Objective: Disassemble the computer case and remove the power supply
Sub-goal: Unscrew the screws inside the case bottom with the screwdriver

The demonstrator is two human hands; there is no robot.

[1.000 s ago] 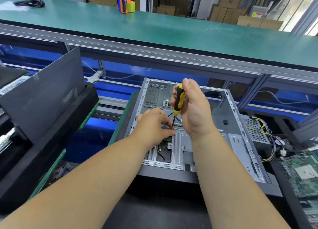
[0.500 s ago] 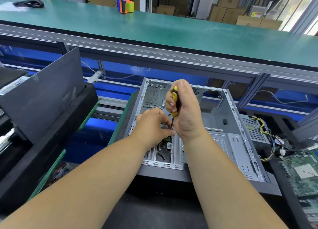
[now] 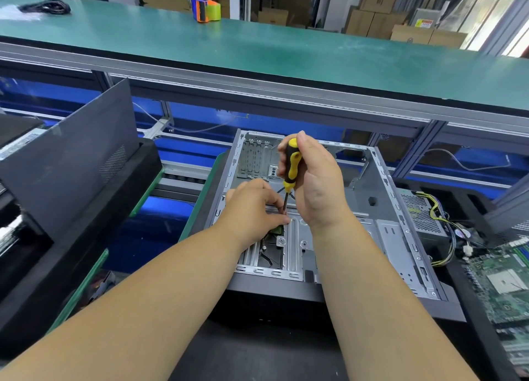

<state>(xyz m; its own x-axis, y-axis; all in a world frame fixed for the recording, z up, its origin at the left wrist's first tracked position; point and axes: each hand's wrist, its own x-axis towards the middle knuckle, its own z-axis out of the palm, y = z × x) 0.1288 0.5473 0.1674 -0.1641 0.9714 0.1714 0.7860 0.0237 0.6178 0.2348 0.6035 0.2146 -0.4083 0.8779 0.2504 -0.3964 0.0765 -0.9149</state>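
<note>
Yellow-black screwdriver (image 3: 291, 167) gripped by right hand (image 3: 316, 186), left hand (image 3: 254, 206) pinching shaft

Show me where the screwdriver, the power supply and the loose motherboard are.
screwdriver (image 3: 292, 163): head view, on its yellow and black handle, gripped by the right hand (image 3: 317, 183).
power supply (image 3: 420, 214): head view, on its perforated metal top, right of the case.
motherboard (image 3: 503, 280): head view, on its green board surface.

green-topped bench (image 3: 286, 51) | cardboard boxes (image 3: 380, 11) behind | bright window (image 3: 515, 34) right
</note>
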